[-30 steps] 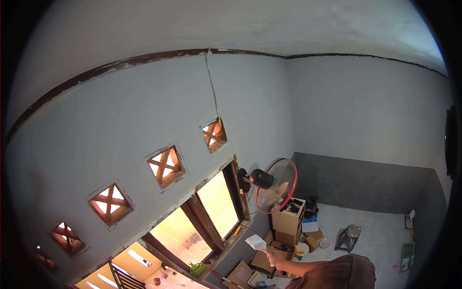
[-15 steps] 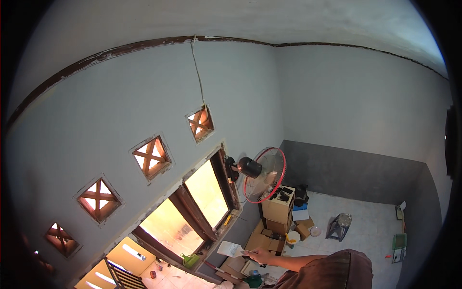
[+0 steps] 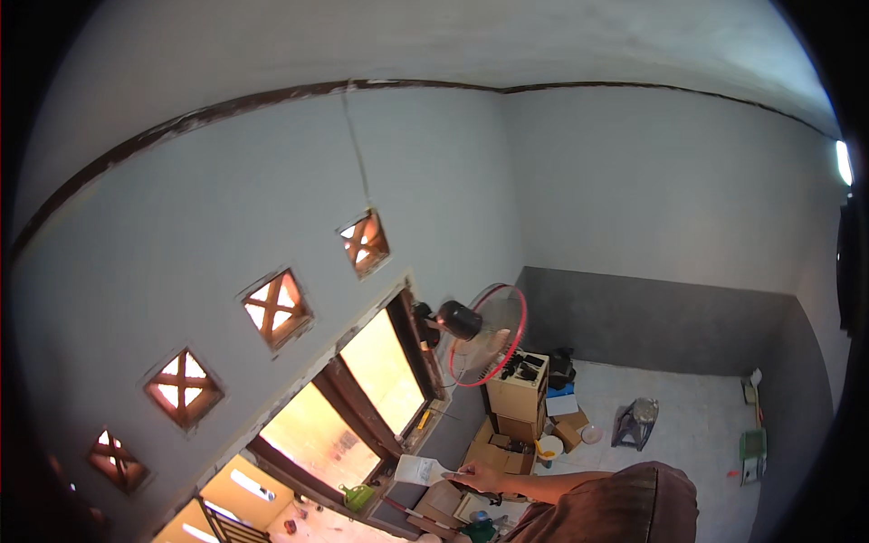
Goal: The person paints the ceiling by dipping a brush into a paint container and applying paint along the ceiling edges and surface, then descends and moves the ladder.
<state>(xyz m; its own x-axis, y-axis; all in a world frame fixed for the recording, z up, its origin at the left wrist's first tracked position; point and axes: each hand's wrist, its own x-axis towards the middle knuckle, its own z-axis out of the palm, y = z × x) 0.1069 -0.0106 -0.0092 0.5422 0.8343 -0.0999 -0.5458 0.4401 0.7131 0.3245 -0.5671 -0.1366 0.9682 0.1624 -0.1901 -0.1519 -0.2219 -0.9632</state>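
Note:
My right hand (image 3: 482,477) reaches in from the lower right, its arm in a brown sleeve (image 3: 625,507). Its fingers are closed on the narrow end of a flat white rectangular tool (image 3: 417,471); whether this is a scraper or a wide brush I cannot make out. The tool is beside the window sill, close to the dark wooden window frame (image 3: 391,442). A green object (image 3: 358,496) lies on the sill left of it, and a small yellow tool (image 3: 424,419) lies further along. My left hand is out of view.
A red-rimmed wall fan (image 3: 489,335) juts out beside the window. Below it stand a cream cabinet (image 3: 517,395) and cardboard boxes (image 3: 493,452), with a white tub (image 3: 549,446) nearby. A grey step stool (image 3: 635,423) stands on the pale floor. Crossed-bar vents (image 3: 276,308) run up the wall.
The whole view has shifted a little, with the wall, vents and fan sliding slightly left. My right hand still grips the white tool, which appears slightly turned and a bit further left.

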